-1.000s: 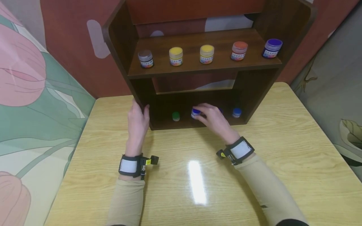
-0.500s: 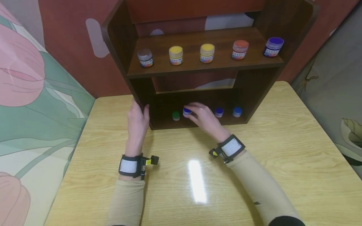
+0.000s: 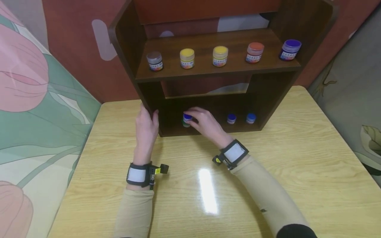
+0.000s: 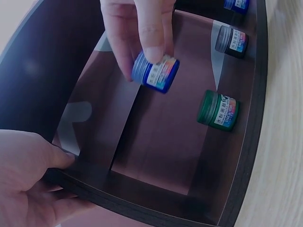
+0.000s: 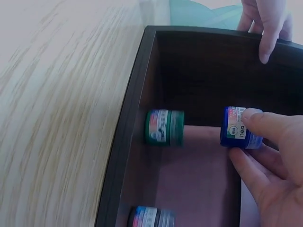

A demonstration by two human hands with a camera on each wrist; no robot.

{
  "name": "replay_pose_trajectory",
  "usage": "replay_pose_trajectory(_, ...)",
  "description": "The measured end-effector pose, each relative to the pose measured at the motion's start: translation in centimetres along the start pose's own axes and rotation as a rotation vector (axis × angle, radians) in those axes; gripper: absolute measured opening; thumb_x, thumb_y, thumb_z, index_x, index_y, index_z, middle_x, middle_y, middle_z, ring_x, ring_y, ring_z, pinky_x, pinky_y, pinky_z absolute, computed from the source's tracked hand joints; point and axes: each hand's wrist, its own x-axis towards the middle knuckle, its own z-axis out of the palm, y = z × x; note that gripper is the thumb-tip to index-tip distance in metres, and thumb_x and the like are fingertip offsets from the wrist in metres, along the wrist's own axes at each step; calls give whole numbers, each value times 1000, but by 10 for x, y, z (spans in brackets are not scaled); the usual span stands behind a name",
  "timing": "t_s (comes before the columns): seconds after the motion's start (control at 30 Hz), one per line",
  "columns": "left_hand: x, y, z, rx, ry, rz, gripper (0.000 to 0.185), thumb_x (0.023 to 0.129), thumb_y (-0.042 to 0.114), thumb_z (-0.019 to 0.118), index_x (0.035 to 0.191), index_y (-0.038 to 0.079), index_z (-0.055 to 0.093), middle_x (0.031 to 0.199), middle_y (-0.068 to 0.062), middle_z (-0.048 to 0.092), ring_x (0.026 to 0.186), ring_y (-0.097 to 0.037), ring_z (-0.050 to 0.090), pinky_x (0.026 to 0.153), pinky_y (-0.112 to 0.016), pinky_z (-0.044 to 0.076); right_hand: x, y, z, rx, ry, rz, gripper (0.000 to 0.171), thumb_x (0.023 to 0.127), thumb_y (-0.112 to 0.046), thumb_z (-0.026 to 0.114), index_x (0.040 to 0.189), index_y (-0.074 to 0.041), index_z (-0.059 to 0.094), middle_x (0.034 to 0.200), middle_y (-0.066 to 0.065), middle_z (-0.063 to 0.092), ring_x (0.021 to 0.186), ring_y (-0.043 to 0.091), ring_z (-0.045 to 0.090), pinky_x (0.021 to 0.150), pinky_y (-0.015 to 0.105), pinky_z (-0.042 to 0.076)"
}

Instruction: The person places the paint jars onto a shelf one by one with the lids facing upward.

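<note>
My right hand (image 3: pixel 205 123) pinches a small blue paint jar (image 5: pixel 234 130) between thumb and fingers, raised off the lower shelf. A green paint jar (image 4: pixel 218 111) stands below it, mostly covered by the held jar in the head view. My left hand (image 3: pixel 146 127) grips the left side panel of the dark wooden shelf unit (image 3: pixel 214 74), thumb on the inner face and fingers outside. A dark jar (image 4: pixel 232 41) stands beside the green one, hidden behind my right hand in the head view.
Farther right on the lower shelf are a dark blue jar (image 3: pixel 231 119) and a lighter blue jar (image 3: pixel 251 118). Along the upper shelf stand several jars, among them a yellow jar (image 3: pixel 187 59) and a red jar (image 3: pixel 254 53). The unit rests on a light wooden table (image 3: pixel 190 185).
My right hand has moved left along the lower shelf with the blue jar, from beside the green jar to over it. The dark blue jar has come into sight. My left hand stays put.
</note>
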Motion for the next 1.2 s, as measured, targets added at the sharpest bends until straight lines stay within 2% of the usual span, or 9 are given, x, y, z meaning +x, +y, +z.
replay_pose_trajectory(0.43,2,0,-1,-18,-2,32,39,99,13,59,131,-6,47,120,-29,65,114,-47,64,95,-55,53,11,-6,15,41,-3,-18,37,92,-17,71,126,-4,67,127,14,67,117,27,66,102,35,54)
replay_pose_trajectory(0.8,-1,1,-2,-16,-3,5,40,100,15,58,132,-6,47,119,-30,64,113,-48,64,96,-55,53,18,-11,27,9,-23,-47,36,92,-15,71,125,-3,67,127,16,68,117,28,67,102,34,54)
replay_pose_trajectory(1.07,-1,0,-2,-1,11,47,39,100,15,59,130,-7,48,116,-31,65,109,-49,65,92,-57,54,22,-14,34,-8,-18,-50,34,92,-19,71,123,-4,68,123,13,71,113,25,69,99,32,55)
replay_pose_trajectory(1.2,0,0,-2,-1,7,45,41,100,16,59,132,-7,47,118,-31,65,111,-48,64,93,-57,54,24,-16,36,-9,-14,-54,33,92,-19,71,121,-4,69,122,12,71,111,24,70,98,31,56)
